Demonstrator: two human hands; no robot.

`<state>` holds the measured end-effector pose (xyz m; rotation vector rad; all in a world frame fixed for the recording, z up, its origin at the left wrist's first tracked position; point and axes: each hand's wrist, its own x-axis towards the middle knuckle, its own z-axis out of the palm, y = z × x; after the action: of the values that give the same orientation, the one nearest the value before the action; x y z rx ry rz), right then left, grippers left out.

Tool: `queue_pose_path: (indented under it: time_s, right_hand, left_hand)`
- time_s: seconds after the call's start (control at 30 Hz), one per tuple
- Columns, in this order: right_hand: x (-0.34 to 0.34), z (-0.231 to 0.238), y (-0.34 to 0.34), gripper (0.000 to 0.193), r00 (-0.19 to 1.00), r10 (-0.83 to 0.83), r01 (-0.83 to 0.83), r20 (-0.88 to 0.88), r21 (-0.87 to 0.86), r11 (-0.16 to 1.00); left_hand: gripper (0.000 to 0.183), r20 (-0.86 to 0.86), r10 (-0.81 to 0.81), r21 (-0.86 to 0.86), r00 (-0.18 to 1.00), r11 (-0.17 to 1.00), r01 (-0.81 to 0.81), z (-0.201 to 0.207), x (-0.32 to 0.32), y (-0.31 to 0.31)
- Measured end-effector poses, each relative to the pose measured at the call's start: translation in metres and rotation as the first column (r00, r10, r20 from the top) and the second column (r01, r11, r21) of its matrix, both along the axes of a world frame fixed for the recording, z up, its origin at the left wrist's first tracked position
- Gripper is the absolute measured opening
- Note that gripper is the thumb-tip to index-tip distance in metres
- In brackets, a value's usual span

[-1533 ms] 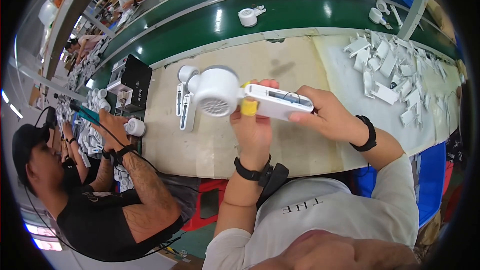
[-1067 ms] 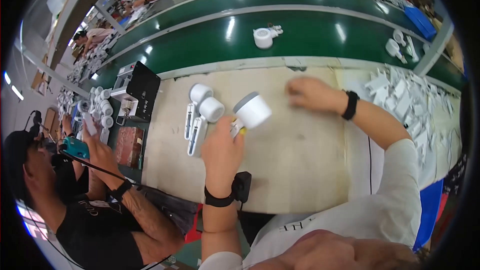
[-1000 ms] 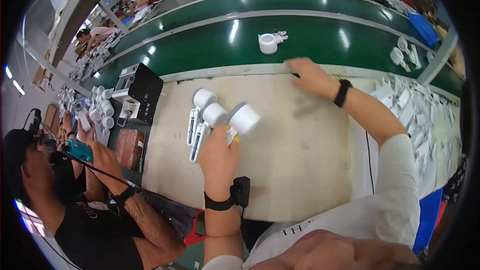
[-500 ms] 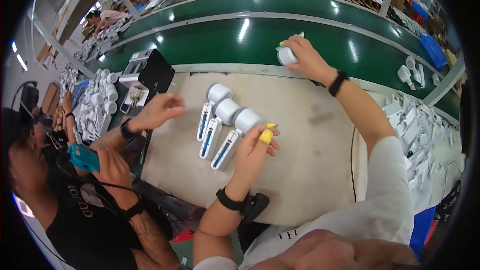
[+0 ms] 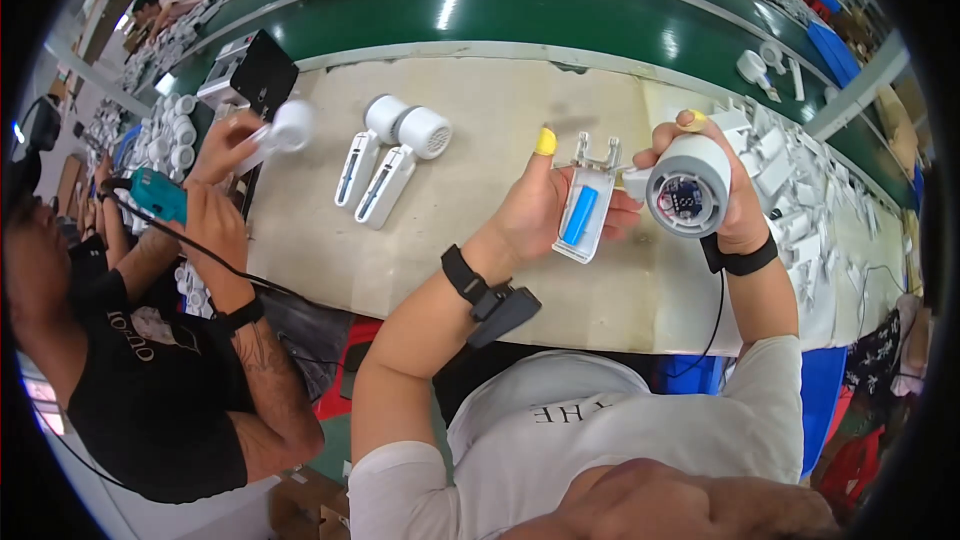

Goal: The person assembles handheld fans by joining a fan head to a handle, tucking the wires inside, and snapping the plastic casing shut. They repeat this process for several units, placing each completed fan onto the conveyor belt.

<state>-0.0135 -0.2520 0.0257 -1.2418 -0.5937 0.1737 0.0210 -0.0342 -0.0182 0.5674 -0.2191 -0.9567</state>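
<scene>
My left hand (image 5: 528, 212), a yellow cover on its thumb, is closed on an open white handle shell (image 5: 597, 232) with a clear forked end. A blue cylindrical battery (image 5: 579, 216) lies inside the shell. Right beside it, my right hand (image 5: 741, 202) grips a round white and grey fan head (image 5: 705, 172), whose open face shows a small circuit board (image 5: 687, 198). Handle shell and fan head are close together; I cannot tell whether they touch. Two white handheld fans (image 5: 388, 183) lie on the table left of my hands, their handles toward me.
At left, a co-worker's hand (image 5: 222, 145) holds a blurred white fan (image 5: 291, 127); the other hand grips a teal power screwdriver (image 5: 158, 195). A black and white machine (image 5: 258, 78) stands behind them. White parts (image 5: 780, 165) are heaped at right. A green conveyor (image 5: 540, 15) runs behind the table.
My right hand has come back from the conveyor with a fan head. My left hand has moved right and now holds the handle shell. The co-worker has picked up one of the three fans.
</scene>
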Motion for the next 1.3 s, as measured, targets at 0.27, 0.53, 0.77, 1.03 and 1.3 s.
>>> queue_pose_path:
  time_s: [0.27, 0.53, 0.77, 1.03, 1.3]
  right_hand:
    - [-0.037, -0.022, -0.022, 0.073, 0.879, -0.114, 0.261, -0.462, 0.268, 0.927]
    - [-0.046, -0.037, -0.008, 0.082, 0.830, -0.453, 0.531, 0.326, -0.712, 0.461]
    - [-0.035, -0.017, -0.023, 0.059, 0.544, -0.277, 0.788, 0.792, -0.370, 0.491]
    - [-0.039, -0.014, -0.010, 0.062, 0.443, -0.157, 0.868, 0.883, -0.379, 0.321]
    - [-0.040, 0.044, -0.030, 0.055, 0.895, -0.067, 0.366, 0.441, -0.642, 0.673]
  left_hand:
    - [0.040, 0.270, 0.166, 0.161, 0.948, 0.963, -0.215, 0.004, -0.026, -0.027]
    - [0.028, 0.085, 0.054, 0.054, 0.995, 0.997, -0.058, 0.011, -0.026, -0.024]
    - [0.022, 0.490, 0.033, 0.319, 0.871, 0.923, -0.214, 0.011, -0.030, -0.016]
    - [0.022, 0.734, 0.095, 0.342, 0.673, 0.804, -0.486, 0.002, -0.034, -0.010]
    - [0.029, 0.909, -0.159, 0.370, 0.385, 0.732, -0.571, 0.001, -0.041, -0.022]
